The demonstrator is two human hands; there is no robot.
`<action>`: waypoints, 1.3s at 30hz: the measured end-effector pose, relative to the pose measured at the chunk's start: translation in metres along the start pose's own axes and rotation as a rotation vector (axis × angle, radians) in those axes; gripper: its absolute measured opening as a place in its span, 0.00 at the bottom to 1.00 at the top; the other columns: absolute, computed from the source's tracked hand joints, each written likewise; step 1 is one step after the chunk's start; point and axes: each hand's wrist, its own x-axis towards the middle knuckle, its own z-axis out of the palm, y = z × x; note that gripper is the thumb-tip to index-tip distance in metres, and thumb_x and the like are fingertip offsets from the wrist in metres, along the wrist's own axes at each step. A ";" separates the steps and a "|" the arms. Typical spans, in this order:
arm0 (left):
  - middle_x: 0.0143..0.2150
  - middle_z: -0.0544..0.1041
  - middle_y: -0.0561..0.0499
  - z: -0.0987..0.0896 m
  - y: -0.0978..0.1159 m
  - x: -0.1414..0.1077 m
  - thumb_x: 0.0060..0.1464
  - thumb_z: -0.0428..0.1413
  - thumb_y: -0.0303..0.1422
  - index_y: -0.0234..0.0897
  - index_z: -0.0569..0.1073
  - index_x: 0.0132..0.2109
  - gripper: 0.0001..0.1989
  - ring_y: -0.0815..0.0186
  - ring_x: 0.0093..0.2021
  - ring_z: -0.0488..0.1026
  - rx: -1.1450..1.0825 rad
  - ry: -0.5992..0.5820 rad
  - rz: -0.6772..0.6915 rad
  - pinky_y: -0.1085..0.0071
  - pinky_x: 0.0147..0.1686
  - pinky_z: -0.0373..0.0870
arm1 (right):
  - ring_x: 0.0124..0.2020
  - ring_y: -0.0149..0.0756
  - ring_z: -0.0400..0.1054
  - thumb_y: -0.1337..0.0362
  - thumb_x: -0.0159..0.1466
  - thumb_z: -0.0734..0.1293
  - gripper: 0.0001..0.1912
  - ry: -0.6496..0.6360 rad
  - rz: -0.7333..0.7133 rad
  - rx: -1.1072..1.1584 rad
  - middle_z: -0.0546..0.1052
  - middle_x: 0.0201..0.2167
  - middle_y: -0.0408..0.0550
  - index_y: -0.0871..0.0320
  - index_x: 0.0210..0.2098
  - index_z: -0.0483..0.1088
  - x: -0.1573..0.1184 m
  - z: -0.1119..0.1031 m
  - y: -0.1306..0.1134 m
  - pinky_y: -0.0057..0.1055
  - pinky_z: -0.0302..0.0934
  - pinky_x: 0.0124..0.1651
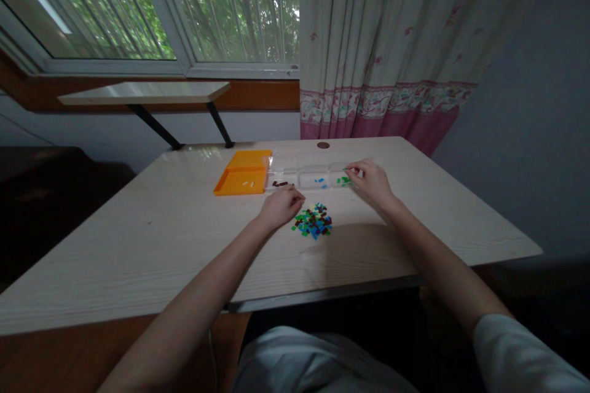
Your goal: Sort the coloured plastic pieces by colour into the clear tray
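Note:
A pile of small blocks (314, 221) in blue, green, dark brown and a few pale ones lies on the table before me. Behind it is a clear divided tray (314, 167); dark brown pieces (280, 183), blue pieces (319, 182) and green pieces (343, 180) lie in separate compartments. My right hand (369, 179) is over the tray's right end, thumb and finger pinched on a small green block (345, 169). My left hand (282, 206) is closed at the pile's upper left, near the brown pieces; what its fingers hold, if anything, is hidden.
Left of the tray sits an open orange box (220, 185) with a few whitish pieces (247, 183) in it. A raised shelf (147, 93) on black legs stands at the table's back left. A dark round disc (323, 145) is near the back edge, before the curtain (364, 73).

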 end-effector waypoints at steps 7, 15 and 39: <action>0.39 0.73 0.47 -0.003 -0.001 -0.001 0.50 0.49 0.31 0.37 0.76 0.40 0.13 0.64 0.37 0.71 0.013 0.001 -0.021 0.69 0.38 0.66 | 0.28 0.34 0.65 0.62 0.59 0.62 0.12 -0.154 0.216 -0.141 0.74 0.26 0.46 0.55 0.37 0.75 -0.001 0.004 0.028 0.28 0.55 0.31; 0.36 0.74 0.48 -0.001 0.000 0.000 0.51 0.49 0.33 0.38 0.76 0.37 0.12 0.64 0.36 0.70 0.007 0.004 -0.025 0.71 0.36 0.65 | 0.32 0.33 0.66 0.64 0.60 0.60 0.11 -0.249 0.036 0.008 0.75 0.31 0.47 0.57 0.37 0.73 -0.009 0.014 -0.016 0.27 0.57 0.36; 0.25 0.73 0.50 0.010 0.018 0.005 0.43 0.56 0.38 0.29 0.74 0.31 0.14 0.72 0.24 0.64 -0.885 0.058 -0.197 0.76 0.25 0.60 | 0.28 0.28 0.67 0.64 0.61 0.62 0.08 -0.145 -0.295 0.171 0.73 0.29 0.45 0.58 0.36 0.72 -0.029 0.030 -0.060 0.23 0.58 0.33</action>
